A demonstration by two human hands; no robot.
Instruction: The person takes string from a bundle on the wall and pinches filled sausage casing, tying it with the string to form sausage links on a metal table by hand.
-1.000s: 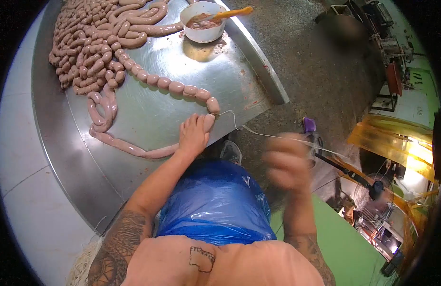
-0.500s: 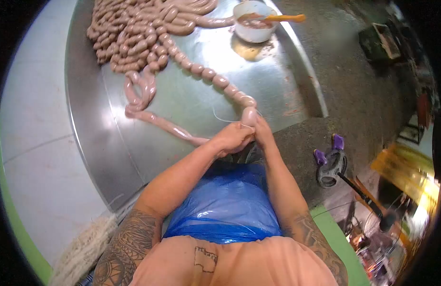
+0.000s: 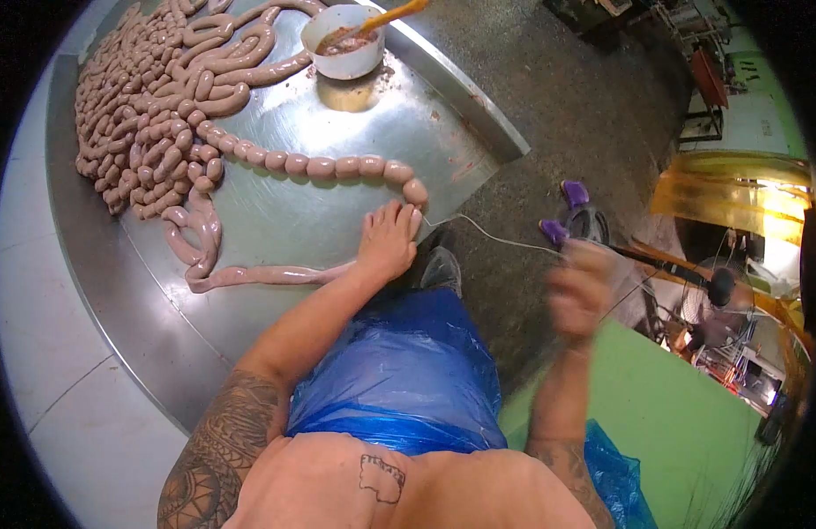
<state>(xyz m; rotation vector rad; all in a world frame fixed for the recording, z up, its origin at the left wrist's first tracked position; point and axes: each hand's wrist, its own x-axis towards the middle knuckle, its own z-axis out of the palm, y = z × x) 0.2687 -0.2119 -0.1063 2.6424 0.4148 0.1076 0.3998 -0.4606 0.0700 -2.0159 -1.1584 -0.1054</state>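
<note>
A chain of linked sausages [image 3: 298, 165] curves over the metal table [image 3: 311, 220] from a large pile [image 3: 152, 115] to my left hand [image 3: 388, 240]. My left hand is closed around the sausage near the table's front edge. From beside its fingers a thin pale string [image 3: 501, 238] runs right to my right hand [image 3: 580, 291]. My right hand is raised off the table, blurred, its fingers closed on the string's end. A filled, untied length of sausage [image 3: 271, 275] trails left from under my left wrist, joining a loop below the pile.
A white bowl [image 3: 351, 63] of meat mixture with an orange-handled utensil [image 3: 395, 13] stands at the table's far edge. A raised metal rim [image 3: 456, 84] borders the right side. Purple-ended equipment [image 3: 553, 232] with a black rod is on the right, beyond my right hand.
My hands were together at the sausage end; my right hand has swung right, stretching the string between them. My left hand stays on the sausage. The view has turned rightward.
</note>
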